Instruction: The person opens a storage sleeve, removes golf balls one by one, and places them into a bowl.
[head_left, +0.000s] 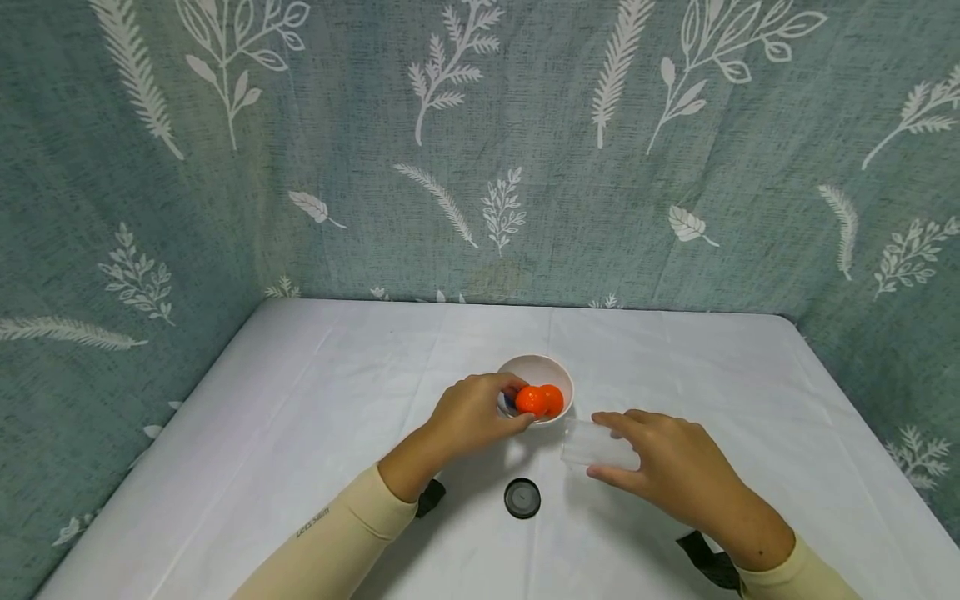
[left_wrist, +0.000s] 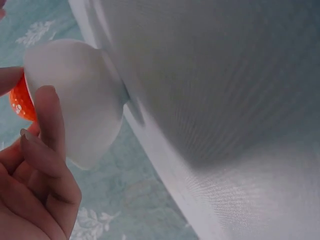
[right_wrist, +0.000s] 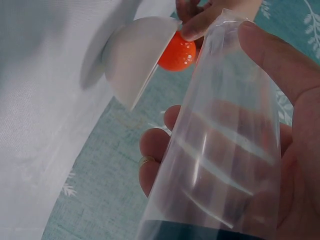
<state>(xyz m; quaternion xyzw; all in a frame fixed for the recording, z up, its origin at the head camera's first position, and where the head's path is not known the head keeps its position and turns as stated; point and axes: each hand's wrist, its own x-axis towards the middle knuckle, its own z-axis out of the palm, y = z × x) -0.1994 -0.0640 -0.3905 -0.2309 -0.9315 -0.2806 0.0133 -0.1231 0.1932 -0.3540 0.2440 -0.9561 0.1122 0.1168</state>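
Note:
A white bowl (head_left: 537, 367) stands near the middle of the table, with two orange balls in view at it. My left hand (head_left: 480, 408) reaches over its left rim and pinches the nearer orange golf ball (head_left: 532, 402) between thumb and fingers. In the left wrist view, this dimpled golf ball (left_wrist: 21, 102) shows at the bowl's mouth between the fingers. The second orange ball (head_left: 553, 401) lies just right of it. My right hand (head_left: 660, 458) grips a clear plastic tube (right_wrist: 220, 150) lengthwise. The tube's far end points toward the bowl, and its near end looks dark.
A round black cap (head_left: 522, 498) lies on the white tablecloth (head_left: 360, 392) in front of the bowl. Something dark (head_left: 509, 405) shows inside the bowl's left side. Black straps (head_left: 708, 560) hang at both wrists. Leaf-patterned green fabric (head_left: 345, 167) encloses the table's back and sides.

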